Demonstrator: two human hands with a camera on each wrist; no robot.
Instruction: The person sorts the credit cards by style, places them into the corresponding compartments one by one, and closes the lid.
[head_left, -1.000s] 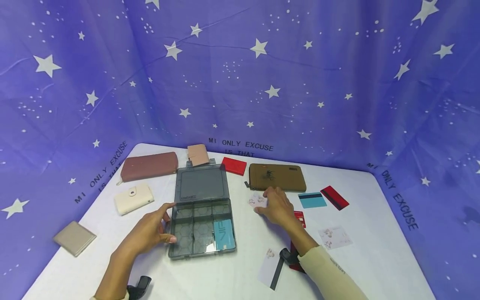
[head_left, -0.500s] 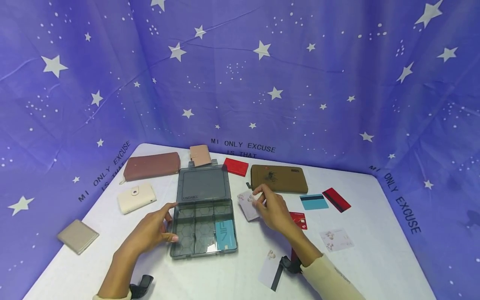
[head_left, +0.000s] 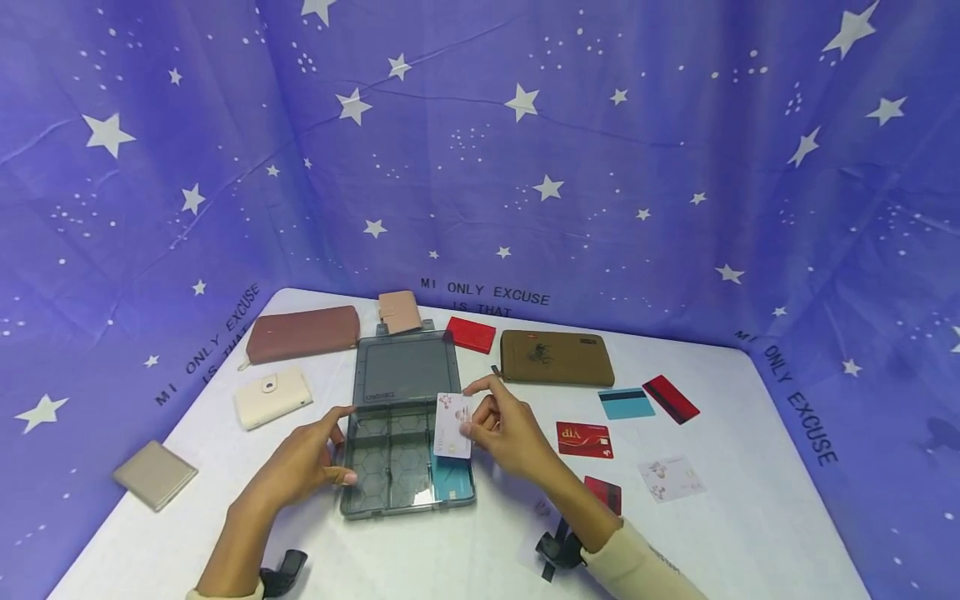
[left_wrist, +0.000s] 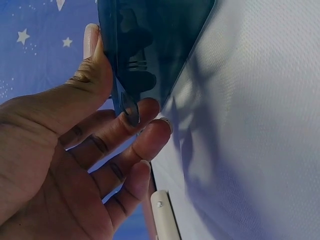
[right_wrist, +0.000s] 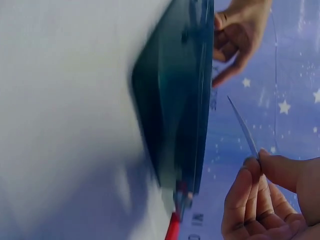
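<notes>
My right hand (head_left: 508,432) pinches a white flower-printed card (head_left: 453,427) by its right edge. The card is held over the right part of the clear grey plastic case (head_left: 408,460), above a blue VIP card (head_left: 452,483) in its right compartment. In the right wrist view the card (right_wrist: 244,125) shows edge-on between thumb and fingers, apart from the case rim. My left hand (head_left: 303,458) grips the left side of the case, thumb at the near end. The left wrist view has the thumb on the rim and fingertips (left_wrist: 150,107) against the side wall. The lid (head_left: 407,367) lies back, raised.
Right of the case lie a red VIP card (head_left: 585,440), a blue card (head_left: 627,403), a red striped card (head_left: 671,399) and a white card (head_left: 671,478). Wallets stand around: olive (head_left: 557,357), brown (head_left: 303,334), cream (head_left: 273,397), beige (head_left: 155,474), pink (head_left: 400,311), red (head_left: 471,333).
My right hand has lifted the white card from beside the olive wallet and carried it left, over the case. My left hand stays on the case.
</notes>
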